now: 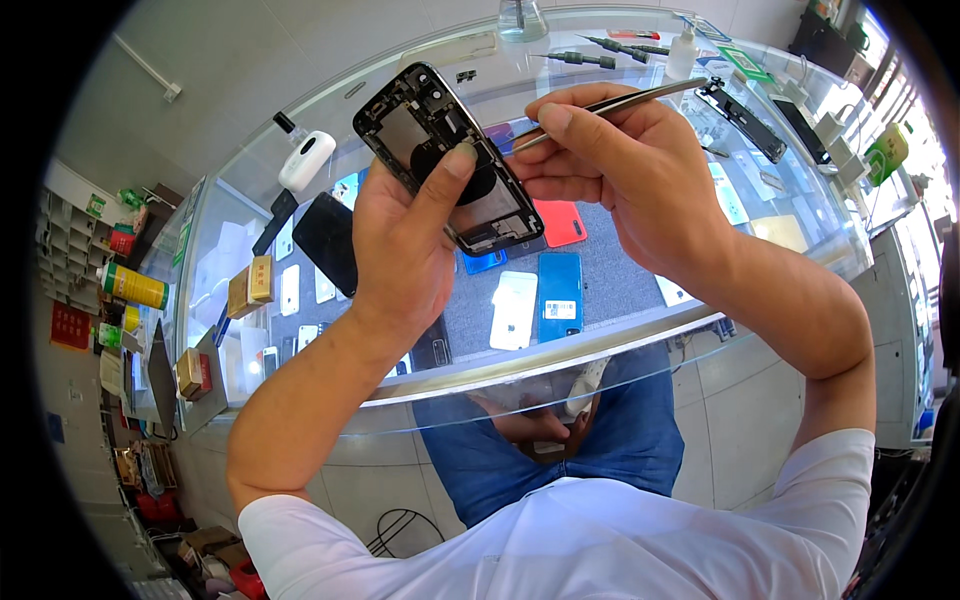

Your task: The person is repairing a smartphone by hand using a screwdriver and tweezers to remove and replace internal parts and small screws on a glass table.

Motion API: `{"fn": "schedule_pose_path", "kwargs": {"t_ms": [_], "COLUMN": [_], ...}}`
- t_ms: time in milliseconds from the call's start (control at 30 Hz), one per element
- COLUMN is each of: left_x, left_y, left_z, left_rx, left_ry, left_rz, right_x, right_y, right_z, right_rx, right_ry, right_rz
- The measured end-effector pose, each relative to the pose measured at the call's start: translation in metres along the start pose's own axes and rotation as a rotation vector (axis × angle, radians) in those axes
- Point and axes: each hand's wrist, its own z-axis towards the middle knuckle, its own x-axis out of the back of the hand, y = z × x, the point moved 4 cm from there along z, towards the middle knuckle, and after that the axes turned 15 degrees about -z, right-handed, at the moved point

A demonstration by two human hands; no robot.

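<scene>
My left hand (pixel 405 235) grips an opened smartphone housing (pixel 400 140), tilted, its inside facing me. The thumb lies across the frame, near a round black pad inside. Between the fingers and thumb of my right hand (pixel 640 165) is a pair of metal tweezers (pixel 655 93). Their tips point down toward the right edge of the housing; whether they touch it I cannot tell. Below the hands is a glass-topped counter (pixel 460 383). A dark phone screen (pixel 330 240) lies on it, left of my left hand.
Screwdrivers (pixel 580 60) lie at the counter's far side, near a clear pump bottle (pixel 683 52). A long black phone part (pixel 742 120) rests at the right. At the left are a white rounded device (pixel 307 160) and a small cardboard box (pixel 250 287). Several phones show under the glass.
</scene>
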Motion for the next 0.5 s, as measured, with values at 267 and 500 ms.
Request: {"fn": "schedule_pose_path", "kwargs": {"t_ms": [267,500], "left_x": [0.0,-0.001], "left_y": [0.004,0.001], "left_z": [-0.003,-0.005], "left_rx": [0.022,0.085], "left_ry": [0.081,0.117], "left_rz": [0.034,0.074], "right_x": [0.026,0.015], "right_y": [0.001,0.012], "right_z": [0.018,0.018], "right_rx": [0.239,-0.043], "right_ry": [-0.054,-0.155], "right_rz": [-0.462,-0.645]}}
